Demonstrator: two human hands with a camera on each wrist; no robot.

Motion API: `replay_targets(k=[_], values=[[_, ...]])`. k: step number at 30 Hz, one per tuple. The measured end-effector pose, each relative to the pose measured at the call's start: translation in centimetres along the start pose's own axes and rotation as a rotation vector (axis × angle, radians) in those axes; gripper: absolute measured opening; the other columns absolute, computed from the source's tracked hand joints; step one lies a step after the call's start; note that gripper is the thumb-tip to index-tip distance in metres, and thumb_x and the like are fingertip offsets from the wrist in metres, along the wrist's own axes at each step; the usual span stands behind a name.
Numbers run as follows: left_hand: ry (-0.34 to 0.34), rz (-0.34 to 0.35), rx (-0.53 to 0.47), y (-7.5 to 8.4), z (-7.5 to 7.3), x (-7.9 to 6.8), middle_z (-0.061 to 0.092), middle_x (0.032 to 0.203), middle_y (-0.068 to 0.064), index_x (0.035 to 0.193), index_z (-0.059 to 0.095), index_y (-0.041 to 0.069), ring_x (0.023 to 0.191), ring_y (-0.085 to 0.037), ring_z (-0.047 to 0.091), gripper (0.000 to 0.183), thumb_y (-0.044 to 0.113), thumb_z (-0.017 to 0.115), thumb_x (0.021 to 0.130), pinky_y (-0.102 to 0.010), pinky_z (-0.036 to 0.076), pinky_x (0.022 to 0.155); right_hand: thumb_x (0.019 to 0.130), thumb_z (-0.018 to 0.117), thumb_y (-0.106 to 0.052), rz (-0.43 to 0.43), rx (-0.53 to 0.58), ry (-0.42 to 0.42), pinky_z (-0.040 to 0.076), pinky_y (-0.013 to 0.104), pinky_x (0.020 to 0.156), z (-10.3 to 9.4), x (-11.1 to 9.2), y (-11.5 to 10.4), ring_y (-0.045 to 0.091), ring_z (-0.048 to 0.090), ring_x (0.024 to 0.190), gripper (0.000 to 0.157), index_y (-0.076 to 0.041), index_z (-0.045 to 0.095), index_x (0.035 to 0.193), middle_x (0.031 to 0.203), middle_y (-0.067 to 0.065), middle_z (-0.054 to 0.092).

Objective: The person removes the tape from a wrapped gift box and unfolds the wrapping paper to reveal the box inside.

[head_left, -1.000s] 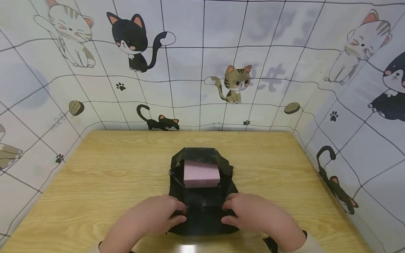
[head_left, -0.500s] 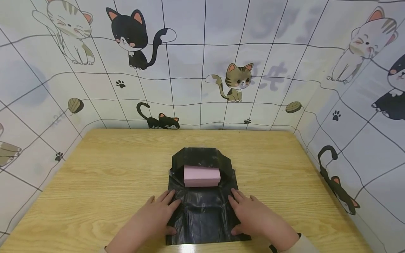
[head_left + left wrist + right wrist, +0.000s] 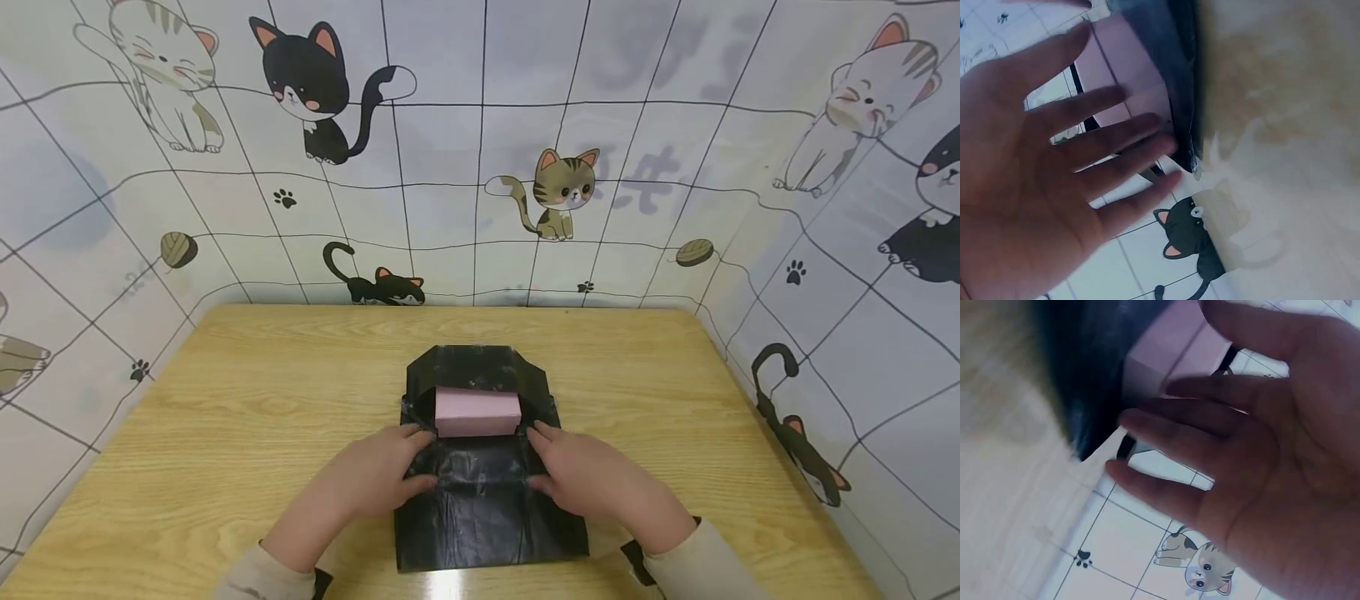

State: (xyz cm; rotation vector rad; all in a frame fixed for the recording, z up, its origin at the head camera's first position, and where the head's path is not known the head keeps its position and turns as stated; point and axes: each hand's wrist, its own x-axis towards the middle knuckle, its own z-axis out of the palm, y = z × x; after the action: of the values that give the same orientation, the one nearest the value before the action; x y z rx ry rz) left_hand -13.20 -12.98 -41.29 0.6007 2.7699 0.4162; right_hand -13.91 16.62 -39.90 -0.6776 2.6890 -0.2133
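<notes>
A pink box (image 3: pixel 477 414) sits on a glossy, creased black sheet (image 3: pixel 487 525). The far end of the sheet stands folded up around the back and sides of the box and hangs over its top. My left hand (image 3: pixel 384 471) is at the sheet's left edge, fingertips just short of the box's near left corner. Its fingers are spread and straight in the left wrist view. On the opposite edge my right hand (image 3: pixel 583 471) mirrors it, fingertips close to the box's near right corner. In the right wrist view its fingers are loosely extended and grip nothing.
The sheet lies on a light wood-grain table (image 3: pixel 262 400), its near flap flat toward the front. A white wall covering (image 3: pixel 442 150) with grid lines and cartoon cats encloses the back and both sides.
A second ago both hands pinched the near part of the sheet, its front edge raised. The flap then came down flat, and both hands have moved forward along the sides toward the box.
</notes>
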Motion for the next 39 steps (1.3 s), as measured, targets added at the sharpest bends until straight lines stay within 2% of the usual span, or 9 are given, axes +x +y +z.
replay_targets(k=[4,8,11,12,16,20,23,30,39], values=[[0.092,0.025,-0.094,-0.2,-1.7,2.2,0.071,0.129,-0.010,0.123,0.072,0.006,0.111,-0.025,0.071,0.027,0.026,0.068,0.105,-0.048,0.059,0.097,0.108,0.061,-0.017,-0.019,0.062,0.137,0.054,0.056,0.110,-1.7,1.9,-0.4,0.040,0.065,0.134,0.056,0.011,0.046,0.154,0.156,0.027,0.055],[0.109,0.017,-0.142,-1.0,-3.4,4.1,0.071,0.113,-0.008,0.114,0.073,0.006,0.088,-0.018,0.063,0.017,0.014,0.060,0.107,-0.042,0.056,0.082,0.111,0.051,-0.012,0.020,0.134,0.135,0.054,0.053,0.108,-3.7,4.1,-0.3,0.038,0.070,0.120,0.052,0.009,0.042,0.158,0.142,0.026,0.065],[0.131,0.005,-0.165,-1.8,-4.8,5.6,0.071,0.127,-0.015,0.128,0.069,0.001,0.102,-0.025,0.069,0.027,0.012,0.053,0.109,-0.046,0.057,0.091,0.113,0.045,-0.012,0.008,0.170,0.101,0.054,0.050,0.103,-5.2,5.9,0.1,0.036,0.071,0.102,0.051,0.007,0.041,0.159,0.136,0.026,0.067],[0.143,0.005,-0.167,-2.0,-5.2,6.2,0.070,0.133,-0.018,0.133,0.067,-0.001,0.110,-0.029,0.070,0.031,0.013,0.052,0.110,-0.049,0.057,0.097,0.113,0.043,-0.011,-0.004,0.167,0.102,0.054,0.050,0.105,-5.6,6.5,0.2,0.036,0.071,0.108,0.050,0.008,0.041,0.159,0.143,0.027,0.063],[0.195,-0.011,-0.186,-3.0,-6.3,8.6,0.062,0.148,-0.024,0.144,0.059,-0.005,0.137,-0.039,0.062,0.040,0.013,0.047,0.111,-0.055,0.052,0.112,0.111,0.037,-0.006,-0.034,0.183,0.127,0.053,0.045,0.098,-6.9,9.0,1.0,0.025,0.064,0.076,0.049,0.009,0.043,0.157,0.155,0.029,0.054],[0.205,-0.052,-0.177,-3.8,-6.5,11.2,0.058,0.153,-0.025,0.149,0.054,-0.005,0.143,-0.039,0.057,0.043,0.012,0.046,0.110,-0.056,0.048,0.117,0.104,0.034,0.000,-0.026,0.167,0.169,0.052,0.047,0.112,-7.2,11.7,2.0,0.033,0.073,0.110,0.052,0.010,0.047,0.154,0.165,0.029,0.042],[0.159,-0.093,-0.099,-4.5,-6.0,12.9,0.053,0.159,-0.025,0.153,0.051,-0.004,0.149,-0.040,0.051,0.047,0.014,0.045,0.110,-0.056,0.043,0.123,0.102,0.037,0.001,-0.007,0.094,0.176,0.041,0.053,0.125,-6.7,13.7,3.0,0.042,0.044,0.154,0.053,0.010,0.049,0.153,0.168,0.029,0.038],[0.015,-0.192,0.124,-6.5,-3.6,15.0,0.031,0.174,-0.021,0.163,0.043,0.007,0.163,-0.042,0.027,0.054,0.026,0.046,0.112,-0.070,0.025,0.128,0.108,0.040,-0.009,0.087,-0.031,0.038,0.036,0.059,0.127,-4.1,16.7,5.3,0.037,0.029,0.163,0.054,-0.001,0.043,0.161,0.176,0.020,0.025],[-0.062,-0.219,0.141,-7.4,-1.8,15.4,0.016,0.180,-0.013,0.169,0.031,0.019,0.168,-0.038,0.011,0.058,0.029,0.043,0.114,-0.080,0.015,0.125,0.112,0.047,-0.038,0.162,-0.029,-0.005,0.024,0.073,0.127,-1.6,17.1,6.3,0.036,0.021,0.166,0.065,-0.009,0.031,0.168,0.178,0.017,0.019]])
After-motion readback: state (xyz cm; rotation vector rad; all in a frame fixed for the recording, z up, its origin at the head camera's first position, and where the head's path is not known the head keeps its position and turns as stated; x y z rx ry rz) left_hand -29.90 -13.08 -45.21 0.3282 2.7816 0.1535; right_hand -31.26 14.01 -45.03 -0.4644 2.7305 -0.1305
